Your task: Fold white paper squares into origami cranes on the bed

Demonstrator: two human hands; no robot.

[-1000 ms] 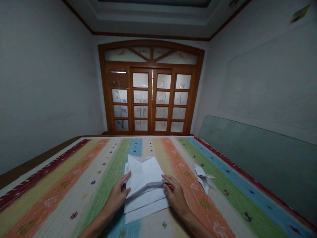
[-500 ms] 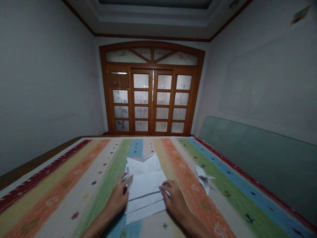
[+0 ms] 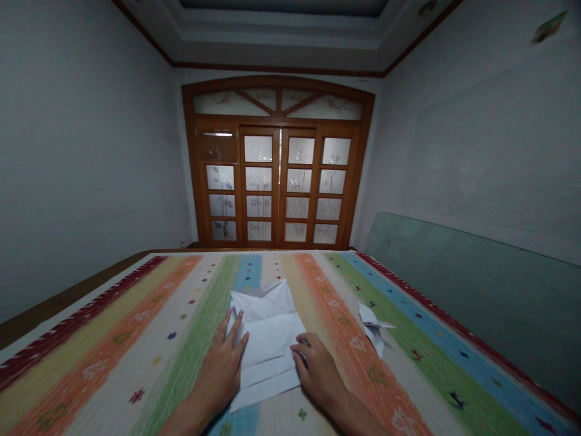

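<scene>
Left hand (image 3: pixel 220 375) further onto folded paper (image 3: pixel 267 333)

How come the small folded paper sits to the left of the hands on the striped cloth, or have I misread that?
The side is wrong: the small folded paper sits to the right of the left hand and right hand, not to their left, on the striped cloth. The head view shows this.

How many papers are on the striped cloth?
2. The big folded sheet lies under the left hand and right hand. The small folded piece sits to its right on the striped cloth. Others may be hidden underneath.
</scene>
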